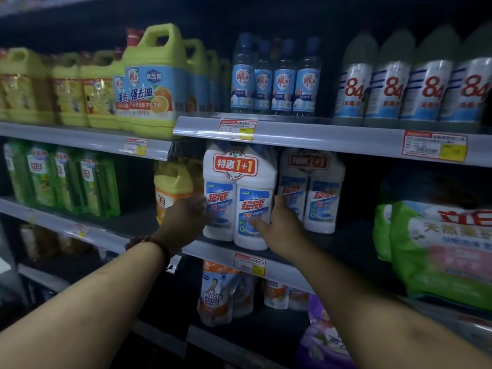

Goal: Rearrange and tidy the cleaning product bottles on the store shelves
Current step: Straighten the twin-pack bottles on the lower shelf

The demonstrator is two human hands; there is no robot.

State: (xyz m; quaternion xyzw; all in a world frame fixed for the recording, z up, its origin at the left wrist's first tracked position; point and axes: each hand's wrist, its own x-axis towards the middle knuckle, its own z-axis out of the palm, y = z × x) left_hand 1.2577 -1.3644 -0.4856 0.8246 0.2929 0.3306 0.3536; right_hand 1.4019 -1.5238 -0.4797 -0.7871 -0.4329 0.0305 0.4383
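Contact on both sides: the twin pack of white bottles [239, 198] stands between the two hands I am watching from my station. The left hand [186, 217] lies against the left side of the pack with its back to the camera. Its fingers go out of sight at the bottle, so I cannot tell if they curl around it or only press. The right hand [279, 227] holds the pack from the right: the thumb lies across the front of the right bottle, low on the blue label, and the other fingers go around the side. The pack is upright, and its base sits at the front edge of the shelf [213, 253], just under the grip. Beyond the right hand, close to its fingers, stands a second twin pack [311, 193], deeper on the same shelf. Behind the left hand is a yellow bottle [173, 187]. A bead bracelet [149, 241] is on the left wrist
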